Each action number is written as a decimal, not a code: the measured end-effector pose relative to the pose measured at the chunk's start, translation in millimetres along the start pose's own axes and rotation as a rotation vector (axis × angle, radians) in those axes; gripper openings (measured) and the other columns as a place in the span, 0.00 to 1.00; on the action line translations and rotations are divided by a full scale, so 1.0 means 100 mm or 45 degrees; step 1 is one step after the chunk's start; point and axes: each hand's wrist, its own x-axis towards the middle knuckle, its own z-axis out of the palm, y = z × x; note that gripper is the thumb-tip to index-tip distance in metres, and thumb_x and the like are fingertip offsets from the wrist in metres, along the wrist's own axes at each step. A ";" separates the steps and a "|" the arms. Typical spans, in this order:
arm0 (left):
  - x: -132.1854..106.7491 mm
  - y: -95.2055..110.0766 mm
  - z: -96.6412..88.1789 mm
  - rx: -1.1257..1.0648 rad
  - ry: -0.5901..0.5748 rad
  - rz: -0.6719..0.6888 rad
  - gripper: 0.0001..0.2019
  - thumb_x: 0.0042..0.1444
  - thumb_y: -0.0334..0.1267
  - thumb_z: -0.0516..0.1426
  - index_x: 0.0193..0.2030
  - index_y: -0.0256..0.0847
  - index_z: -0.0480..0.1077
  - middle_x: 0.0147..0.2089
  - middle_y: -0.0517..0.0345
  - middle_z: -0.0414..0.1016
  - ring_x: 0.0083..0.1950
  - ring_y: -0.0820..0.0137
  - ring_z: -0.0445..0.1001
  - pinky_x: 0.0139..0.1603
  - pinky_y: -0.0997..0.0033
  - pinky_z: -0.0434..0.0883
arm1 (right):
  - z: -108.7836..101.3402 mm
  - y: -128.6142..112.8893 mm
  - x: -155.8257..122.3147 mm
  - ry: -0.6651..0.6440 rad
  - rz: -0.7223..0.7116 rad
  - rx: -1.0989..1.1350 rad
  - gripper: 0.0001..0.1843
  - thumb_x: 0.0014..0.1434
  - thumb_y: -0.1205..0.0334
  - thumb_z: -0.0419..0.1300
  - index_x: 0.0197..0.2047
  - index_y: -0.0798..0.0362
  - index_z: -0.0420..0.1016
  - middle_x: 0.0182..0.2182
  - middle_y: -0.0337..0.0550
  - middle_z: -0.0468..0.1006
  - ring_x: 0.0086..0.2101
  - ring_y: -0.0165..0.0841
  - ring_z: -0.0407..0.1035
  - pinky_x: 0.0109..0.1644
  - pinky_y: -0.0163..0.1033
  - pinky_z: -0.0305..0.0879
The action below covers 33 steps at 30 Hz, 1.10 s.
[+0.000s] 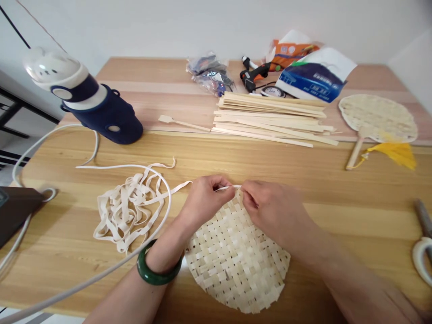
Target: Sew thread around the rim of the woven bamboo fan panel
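Pale wood forms the surface (337, 193) spanning most of my remote feed. On its near side I see the rounded woven panel (236, 261), its far rim at both hands. Left of it sits a loose heap of white ribbon (124, 204). My right hand (273, 204) pinches at that rim; my left hand (209, 195) pinches just beside it, both gripping one narrow strand (237, 186).

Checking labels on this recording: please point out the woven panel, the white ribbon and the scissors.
Woven panel (237, 257): head view, middle of its weave.
White ribbon (124, 204): head view, a strip within the heap.
Scissors (417, 258): head view, the white handle loop.
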 end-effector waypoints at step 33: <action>0.02 -0.05 -0.03 -0.048 0.049 0.078 0.09 0.50 0.40 0.59 0.28 0.36 0.74 0.27 0.59 0.74 0.28 0.73 0.67 0.29 0.75 0.62 | 0.09 -0.10 -0.03 0.279 0.007 -0.137 0.11 0.58 0.72 0.53 0.25 0.54 0.67 0.18 0.36 0.67 0.19 0.27 0.56 0.23 0.35 0.41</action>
